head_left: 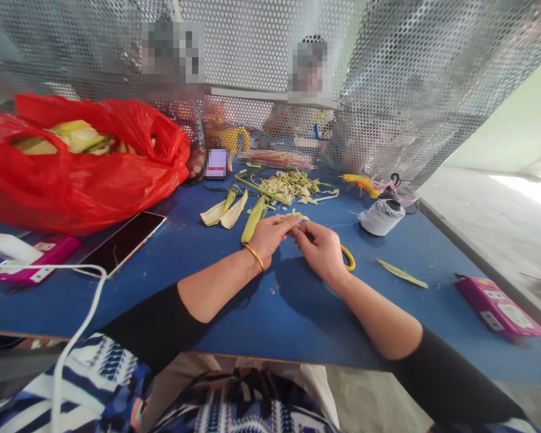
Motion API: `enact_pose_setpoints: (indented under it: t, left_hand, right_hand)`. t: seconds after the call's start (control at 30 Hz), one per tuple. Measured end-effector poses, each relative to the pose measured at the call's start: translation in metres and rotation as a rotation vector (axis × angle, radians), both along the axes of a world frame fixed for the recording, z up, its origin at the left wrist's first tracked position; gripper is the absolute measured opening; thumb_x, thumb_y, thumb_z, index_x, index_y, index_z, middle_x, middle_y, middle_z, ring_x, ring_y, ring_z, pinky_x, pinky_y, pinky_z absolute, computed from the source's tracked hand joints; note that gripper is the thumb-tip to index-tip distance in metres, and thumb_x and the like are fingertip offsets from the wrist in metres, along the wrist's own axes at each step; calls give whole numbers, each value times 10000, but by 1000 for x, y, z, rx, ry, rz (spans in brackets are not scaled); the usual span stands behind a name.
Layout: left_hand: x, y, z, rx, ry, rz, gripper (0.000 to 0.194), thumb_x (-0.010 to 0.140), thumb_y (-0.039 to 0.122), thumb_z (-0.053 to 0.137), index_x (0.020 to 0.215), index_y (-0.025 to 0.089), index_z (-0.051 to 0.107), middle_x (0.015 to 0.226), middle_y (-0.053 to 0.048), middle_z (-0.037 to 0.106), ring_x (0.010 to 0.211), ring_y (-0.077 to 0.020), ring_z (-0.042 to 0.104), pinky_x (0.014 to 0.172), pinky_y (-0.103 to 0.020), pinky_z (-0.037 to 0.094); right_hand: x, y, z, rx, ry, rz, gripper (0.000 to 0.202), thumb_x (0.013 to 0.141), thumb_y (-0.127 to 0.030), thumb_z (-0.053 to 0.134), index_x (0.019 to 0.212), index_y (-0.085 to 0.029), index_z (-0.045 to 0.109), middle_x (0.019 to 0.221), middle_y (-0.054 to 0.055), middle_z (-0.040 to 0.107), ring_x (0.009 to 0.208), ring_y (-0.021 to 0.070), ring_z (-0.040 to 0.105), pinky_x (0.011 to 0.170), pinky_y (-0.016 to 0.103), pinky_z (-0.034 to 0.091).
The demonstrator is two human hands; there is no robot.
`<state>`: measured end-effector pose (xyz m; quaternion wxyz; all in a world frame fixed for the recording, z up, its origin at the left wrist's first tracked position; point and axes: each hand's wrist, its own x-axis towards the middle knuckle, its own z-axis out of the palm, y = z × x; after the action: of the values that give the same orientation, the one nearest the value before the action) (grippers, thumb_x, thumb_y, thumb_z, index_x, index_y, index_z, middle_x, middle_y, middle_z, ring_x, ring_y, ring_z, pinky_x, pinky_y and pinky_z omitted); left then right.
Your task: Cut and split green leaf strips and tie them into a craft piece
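Observation:
My left hand (273, 236), with a gold bangle at the wrist, is closed in a pinch on a thin pale strip of husk (299, 216). Fingertip to fingertip with it, my right hand (320, 248) is also pinched at the strip's near end; the fingers hide most of what lies between them. A green corn husk (253, 221) lies just beyond my left hand. Beside it are pale husk pieces (234, 211). Behind both hands spreads a pile of cut husk bits (291, 186). A yellow loop (349, 257) shows partly behind my right wrist.
A red plastic bag (117, 192) of husks stands at left, near a dark phone (126, 243) and white cable (100, 282). To the right are a white thread spool (381, 218), a yellow glue gun (363, 185), a husk strip (402, 273) and a magenta box (500, 308). Perforated metal (261, 54) borders the back.

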<state>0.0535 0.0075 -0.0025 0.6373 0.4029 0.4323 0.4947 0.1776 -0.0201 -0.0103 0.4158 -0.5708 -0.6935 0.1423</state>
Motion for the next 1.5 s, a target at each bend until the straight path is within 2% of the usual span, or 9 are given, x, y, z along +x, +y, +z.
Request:
enact_pose_setpoints:
  t: [0.23, 0.47, 0.7, 0.9, 0.97, 1.07, 1.2, 1.37, 1.5]
  left_hand:
    - [-2, 5, -2, 5, -51, -26, 274, 571, 348, 881, 659, 175, 687, 684, -8, 649, 703, -134, 544, 709, -286, 400]
    - [-10, 8, 2, -149, -171, -84, 568, 658, 756, 697, 694, 190, 677, 767, -71, 700, 841, -210, 643, 770, -323, 446]
    - [-6, 6, -2, 2, -96, -74, 294, 580, 346, 888, 752, 180, 717, 843, -44, 710, 841, -155, 614, 763, -273, 417]
    - [-8, 12, 0, 69, -95, 11, 377, 581, 359, 881, 867, 198, 697, 925, -22, 694, 892, -155, 612, 793, -276, 430]
    - [-11, 16, 1, 127, -92, -31, 386, 583, 357, 876, 903, 205, 721, 997, -33, 710, 955, -166, 613, 828, -279, 429]
    - [-15, 21, 1, 184, -72, -110, 304, 578, 394, 863, 747, 184, 724, 836, -24, 705, 837, -155, 606, 797, -287, 426]
    - [-18, 24, 0, 152, -53, -62, 284, 554, 392, 864, 673, 188, 707, 689, 0, 670, 721, -141, 592, 734, -289, 423]
    - [-20, 23, 2, 98, 31, -50, 238, 582, 378, 841, 640, 191, 706, 674, -15, 678, 706, -148, 610, 683, -280, 424]
    - [-18, 22, 3, 181, 136, -62, 180, 604, 309, 830, 604, 181, 703, 627, -11, 663, 654, -142, 588, 672, -284, 437]
  right_hand:
    - [0, 0, -2, -92, 94, 42, 275, 846, -407, 542, 639, -225, 548, 567, -15, 572, 542, 142, 479, 564, 277, 343]
    - [1, 3, 2, -87, 241, -11, 278, 801, -428, 574, 612, -224, 560, 538, -15, 591, 523, 138, 493, 562, 279, 378]
    - [1, 4, 4, -123, 304, 19, 251, 769, -430, 616, 637, -218, 601, 553, -18, 595, 537, 142, 530, 567, 281, 404]
    - [4, 8, 6, -425, 803, 210, 287, 632, -449, 778, 694, -198, 652, 642, -5, 640, 548, 119, 563, 568, 260, 473]
    - [5, 10, 7, -551, 948, 264, 262, 622, -395, 794, 705, -194, 649, 643, -16, 617, 525, 96, 539, 546, 239, 471]
    - [6, 10, 10, -671, 1051, 287, 161, 670, -302, 757, 738, -186, 668, 639, -31, 589, 498, 73, 517, 523, 213, 468]
    - [3, 9, 13, -615, 1010, 236, 257, 789, -435, 675, 808, -179, 696, 703, 8, 656, 501, 89, 565, 457, 216, 427]
    - [1, 8, 10, -511, 833, 197, 367, 578, -457, 858, 721, -175, 672, 659, 3, 676, 487, 89, 584, 433, 207, 376]
    - [0, 8, 6, -512, 806, 152, 337, 526, -413, 866, 626, -169, 656, 575, -5, 662, 444, 78, 554, 429, 201, 376]
